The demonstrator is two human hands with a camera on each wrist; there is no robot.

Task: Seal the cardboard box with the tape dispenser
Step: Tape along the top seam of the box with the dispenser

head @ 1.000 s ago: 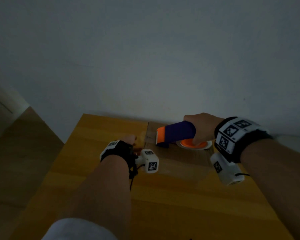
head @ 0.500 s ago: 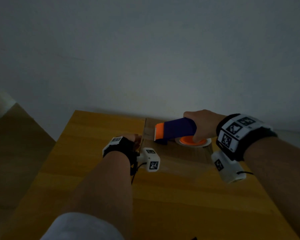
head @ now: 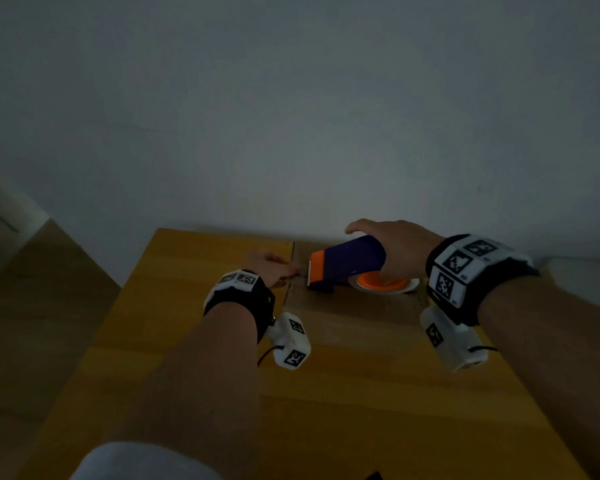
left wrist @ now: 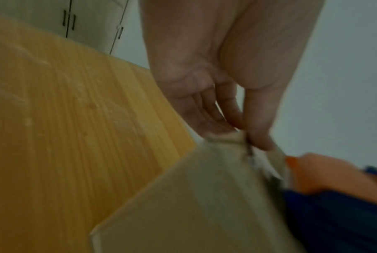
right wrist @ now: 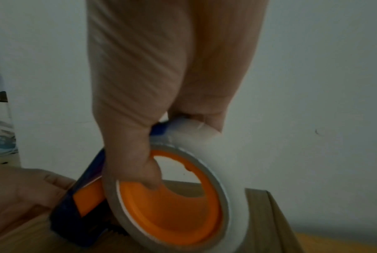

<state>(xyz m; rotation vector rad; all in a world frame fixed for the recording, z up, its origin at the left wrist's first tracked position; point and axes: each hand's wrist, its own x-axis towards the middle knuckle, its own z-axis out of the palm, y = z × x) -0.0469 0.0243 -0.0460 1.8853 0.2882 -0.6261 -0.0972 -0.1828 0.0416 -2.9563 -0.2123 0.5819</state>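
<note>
The brown cardboard box (head: 357, 320) lies on a yellow wooden table (head: 187, 341), close to the wall. A blue and orange tape dispenser (head: 347, 263) with a white tape roll (right wrist: 207, 150) rests on the box top near its left edge. My right hand (head: 395, 251) grips the dispenser; the thumb hooks into the orange core (right wrist: 172, 214) and a forefinger stretches forward over the top. My left hand (head: 269, 268) pinches the tape end (left wrist: 274, 154) against the box's upper left edge (left wrist: 226, 137), thumb on top and fingers down the side.
A pale wall (head: 291, 116) rises right behind the table's far edge. Wooden floor (head: 21, 323) lies to the left of the table. White cupboard doors with dark handles (left wrist: 70, 18) show in the left wrist view.
My right hand's forefinger has lifted and stretched forward over the dispenser, where it was curled before. The dispenser and my left hand stay at the box's left edge.
</note>
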